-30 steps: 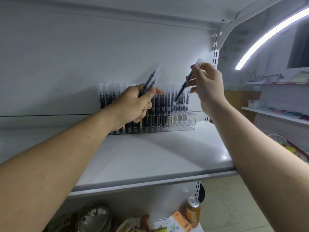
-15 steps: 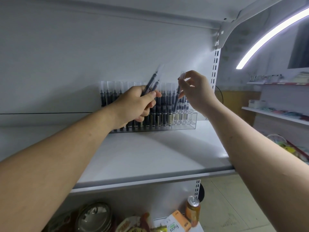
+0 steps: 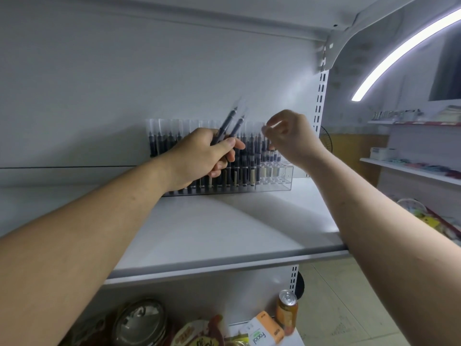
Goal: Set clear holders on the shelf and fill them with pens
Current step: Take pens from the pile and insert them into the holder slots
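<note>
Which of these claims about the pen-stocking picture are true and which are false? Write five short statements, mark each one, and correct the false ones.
1. The left hand grips two pens. True.
2. The clear holder is full from end to end. False: slots at its right end hold no pens.
3. The holder stands at the back of the shelf, against the wall panel. True.
4. The right hand lies flat on the shelf. False: it is raised at the pen tops, with its fingers curled.
5. The orange can stands beside the holder. False: it is below the shelf.
</note>
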Available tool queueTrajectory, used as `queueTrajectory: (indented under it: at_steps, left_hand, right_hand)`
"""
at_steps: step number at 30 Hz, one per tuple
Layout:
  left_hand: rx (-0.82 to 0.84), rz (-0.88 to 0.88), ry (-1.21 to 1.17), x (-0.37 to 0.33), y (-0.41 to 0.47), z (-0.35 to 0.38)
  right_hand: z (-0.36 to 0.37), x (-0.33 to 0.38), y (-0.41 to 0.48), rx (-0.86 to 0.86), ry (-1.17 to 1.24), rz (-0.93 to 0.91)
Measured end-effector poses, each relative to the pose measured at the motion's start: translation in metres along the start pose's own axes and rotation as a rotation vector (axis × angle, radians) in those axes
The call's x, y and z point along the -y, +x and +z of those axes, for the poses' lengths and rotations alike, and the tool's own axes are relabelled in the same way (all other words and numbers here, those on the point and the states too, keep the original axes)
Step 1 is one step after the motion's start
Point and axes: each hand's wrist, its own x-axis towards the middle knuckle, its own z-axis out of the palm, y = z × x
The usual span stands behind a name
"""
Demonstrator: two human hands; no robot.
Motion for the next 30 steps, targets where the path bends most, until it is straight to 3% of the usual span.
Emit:
queueTrajectory:
  at_steps: [3,7,11,20,23,27,30]
  left_hand:
    - [0.01,-0.008,-0.003,-0.001,-0.001,0.0]
    - [0.042,-0.035,-0.017,-0.005,-0.004,0.001]
    - [0.068,-0.05,-0.016,-0.008,-0.007,0.002]
    - [0.077,-0.049,-0.042,-0.008,-0.005,0.001]
    - [0.074,-0.061,-0.041,-0.007,-0.005,0.0]
    - [0.072,-0.051,-0.041,-0.005,-0.004,-0.001]
    - [0.064,-0.064,-0.037,-0.004,-0.003,-0.002]
  right_hand:
    - [-0.004,0.007,0.001,-0.146,0.183,-0.032]
    - [-0.003,0.016,-0.002,0.099,0.685,0.056]
    - [-0.002,0.019,-0.005,0.249,0.756,0.059]
    - [-0.004,0.022,-0.005,0.236,0.753,0.048]
    - [-0.007,0.022,-0.001,0.164,0.844,0.058]
    - [-0.013,0.02,0.005,-0.097,0.947,0.103]
    - [-0.016,0.013,0.01,-0.285,0.726,0.086]
